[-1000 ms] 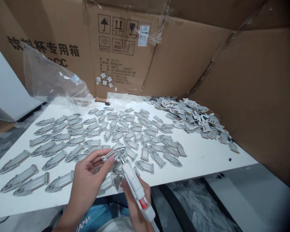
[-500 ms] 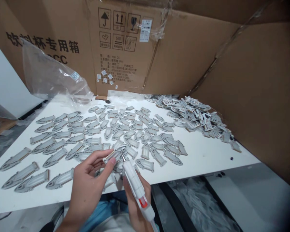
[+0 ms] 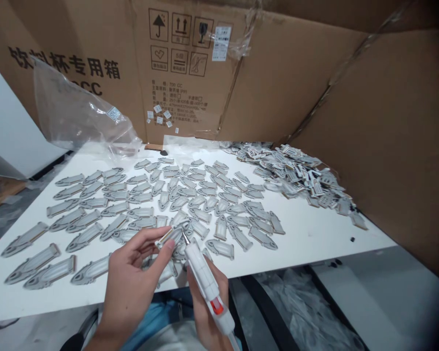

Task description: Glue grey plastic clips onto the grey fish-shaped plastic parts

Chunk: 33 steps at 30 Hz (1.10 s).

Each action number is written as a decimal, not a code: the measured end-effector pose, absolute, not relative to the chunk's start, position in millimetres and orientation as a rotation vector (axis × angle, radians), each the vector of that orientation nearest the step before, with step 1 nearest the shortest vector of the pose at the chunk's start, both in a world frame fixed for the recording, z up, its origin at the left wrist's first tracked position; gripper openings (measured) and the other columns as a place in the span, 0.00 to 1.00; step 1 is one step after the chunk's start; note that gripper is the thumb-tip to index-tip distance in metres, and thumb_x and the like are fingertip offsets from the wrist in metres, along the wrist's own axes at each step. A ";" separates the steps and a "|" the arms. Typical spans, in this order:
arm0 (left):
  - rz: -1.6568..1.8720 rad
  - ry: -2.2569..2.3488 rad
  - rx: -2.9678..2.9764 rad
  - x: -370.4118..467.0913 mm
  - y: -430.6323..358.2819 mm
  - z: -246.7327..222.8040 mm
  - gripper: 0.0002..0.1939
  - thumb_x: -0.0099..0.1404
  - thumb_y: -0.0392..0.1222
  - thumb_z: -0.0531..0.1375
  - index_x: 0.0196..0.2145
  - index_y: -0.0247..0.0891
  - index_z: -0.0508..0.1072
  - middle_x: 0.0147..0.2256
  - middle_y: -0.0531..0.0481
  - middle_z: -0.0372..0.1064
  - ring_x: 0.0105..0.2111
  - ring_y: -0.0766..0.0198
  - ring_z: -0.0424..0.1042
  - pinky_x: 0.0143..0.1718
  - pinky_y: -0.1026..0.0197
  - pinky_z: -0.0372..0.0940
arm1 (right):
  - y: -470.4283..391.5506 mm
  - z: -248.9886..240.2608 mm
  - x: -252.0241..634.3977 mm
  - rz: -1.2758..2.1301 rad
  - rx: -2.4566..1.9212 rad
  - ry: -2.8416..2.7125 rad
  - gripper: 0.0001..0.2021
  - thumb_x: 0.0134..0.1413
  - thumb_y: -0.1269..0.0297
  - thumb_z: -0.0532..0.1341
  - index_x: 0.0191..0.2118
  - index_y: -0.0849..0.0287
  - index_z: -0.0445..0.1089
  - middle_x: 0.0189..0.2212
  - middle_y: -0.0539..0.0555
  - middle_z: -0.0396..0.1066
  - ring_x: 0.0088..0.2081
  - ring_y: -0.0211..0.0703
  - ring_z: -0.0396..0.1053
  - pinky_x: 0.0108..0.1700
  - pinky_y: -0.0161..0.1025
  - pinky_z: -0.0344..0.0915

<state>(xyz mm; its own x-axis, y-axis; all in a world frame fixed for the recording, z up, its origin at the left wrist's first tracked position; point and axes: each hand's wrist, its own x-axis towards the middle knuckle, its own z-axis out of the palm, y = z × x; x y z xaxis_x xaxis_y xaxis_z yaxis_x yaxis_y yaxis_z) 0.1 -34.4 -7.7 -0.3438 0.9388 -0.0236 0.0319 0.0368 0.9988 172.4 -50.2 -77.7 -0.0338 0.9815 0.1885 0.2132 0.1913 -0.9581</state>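
My left hand [image 3: 141, 273] pinches a small grey shaped piece [image 3: 174, 234] between thumb and fingers, above the front of the white table [image 3: 300, 234]. From below, my right hand [image 3: 208, 297] is wrapped round a white pen-like electric tool [image 3: 202, 273] with a red switch. The metal tip of the tool points at the right end of the held piece; whether they touch cannot be told. Many similar grey pieces [image 3: 49, 273] lie spread over the table, some partly hidden behind my hands.
At the back right is a heap of grey pieces [image 3: 300, 170]. Cardboard walls [image 3: 285, 78] stand behind and to the right. A clear plastic bag [image 3: 84, 117] hangs at the back left. Small white stickers [image 3: 159, 120] are on the cardboard. Clear plastic wrapping [image 3: 296, 312] lies below the table.
The tool tip has shifted very slightly down, away from the end of the held piece. My left hand keeps its hold, and the view has moved a little.
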 end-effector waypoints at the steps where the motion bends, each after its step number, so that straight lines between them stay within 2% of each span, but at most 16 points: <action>1: 1.427 1.516 1.041 0.0 -34.5 -7.5 0.23 0.65 0.60 0.76 0.49 0.43 0.89 0.43 0.46 0.86 0.45 0.51 0.85 0.54 0.55 0.80 | -50.4 -75.5 172.3 0.963 -1.212 -1.465 0.15 0.72 0.48 0.63 0.40 0.54 0.73 0.35 0.50 0.74 0.37 0.42 0.71 0.39 0.37 0.62; 7: 1.528 1.627 1.248 2.8 -36.1 -4.4 0.13 0.69 0.54 0.73 0.46 0.47 0.90 0.45 0.48 0.87 0.46 0.49 0.86 0.52 0.54 0.80 | -49.1 -72.6 173.9 0.954 -1.252 -1.476 0.17 0.72 0.47 0.63 0.38 0.55 0.74 0.34 0.51 0.74 0.36 0.41 0.72 0.38 0.36 0.63; 11: 1.691 1.622 1.455 2.9 -36.8 -4.0 0.08 0.70 0.45 0.72 0.46 0.50 0.90 0.45 0.49 0.88 0.48 0.47 0.87 0.54 0.51 0.79 | -47.1 -82.0 173.7 0.932 -1.239 -1.487 0.16 0.74 0.48 0.62 0.42 0.55 0.79 0.39 0.52 0.78 0.39 0.43 0.77 0.41 0.37 0.67; 15: 1.739 1.463 1.795 -4.5 -34.7 -3.5 0.20 0.71 0.31 0.69 0.53 0.53 0.88 0.49 0.51 0.87 0.49 0.51 0.87 0.55 0.54 0.79 | -47.5 -83.5 171.7 0.925 -1.246 -1.481 0.15 0.75 0.51 0.63 0.43 0.55 0.81 0.43 0.54 0.80 0.43 0.46 0.78 0.44 0.39 0.68; 19: 1.726 1.406 1.940 -10.3 -33.0 -2.4 0.24 0.71 0.26 0.67 0.56 0.51 0.87 0.50 0.50 0.87 0.50 0.52 0.87 0.56 0.54 0.79 | -47.8 -78.3 171.7 0.937 -1.245 -1.518 0.17 0.76 0.51 0.61 0.43 0.55 0.82 0.42 0.55 0.80 0.42 0.44 0.77 0.44 0.37 0.67; 22: 1.737 1.461 1.865 -8.6 -33.7 -2.4 0.19 0.71 0.30 0.68 0.53 0.51 0.88 0.49 0.50 0.87 0.48 0.50 0.87 0.55 0.53 0.78 | -45.7 -76.2 172.3 0.935 -1.255 -1.518 0.18 0.74 0.48 0.62 0.44 0.56 0.83 0.39 0.55 0.80 0.39 0.44 0.76 0.41 0.36 0.66; 26: 1.624 1.631 1.560 -6.9 -31.9 -3.1 0.07 0.73 0.44 0.71 0.47 0.51 0.88 0.46 0.51 0.87 0.48 0.51 0.85 0.53 0.54 0.76 | -44.1 -67.2 173.7 0.951 -1.240 -1.492 0.19 0.73 0.46 0.63 0.41 0.56 0.81 0.39 0.54 0.79 0.38 0.44 0.76 0.39 0.36 0.68; 28: 1.517 1.644 1.410 -10.6 -28.4 -4.3 0.10 0.74 0.52 0.71 0.49 0.51 0.87 0.50 0.51 0.85 0.53 0.52 0.82 0.55 0.57 0.73 | -45.1 -58.8 174.3 0.947 -1.224 -1.485 0.19 0.73 0.46 0.63 0.39 0.56 0.81 0.38 0.54 0.79 0.38 0.44 0.77 0.40 0.35 0.69; 30: 1.449 1.580 1.224 -16.7 -24.2 -5.5 0.16 0.72 0.57 0.72 0.53 0.51 0.86 0.53 0.51 0.84 0.55 0.54 0.80 0.56 0.59 0.71 | -46.9 -50.6 174.1 0.938 -1.210 -1.482 0.18 0.73 0.47 0.63 0.39 0.55 0.81 0.38 0.53 0.80 0.40 0.43 0.79 0.43 0.34 0.71; 33: 1.429 1.354 0.803 -24.2 -18.5 -5.0 0.28 0.64 0.58 0.78 0.57 0.46 0.83 0.50 0.48 0.84 0.52 0.56 0.81 0.52 0.62 0.74 | -49.4 -43.3 172.3 0.912 -1.223 -1.476 0.16 0.72 0.49 0.65 0.40 0.55 0.83 0.38 0.52 0.81 0.41 0.42 0.81 0.46 0.31 0.72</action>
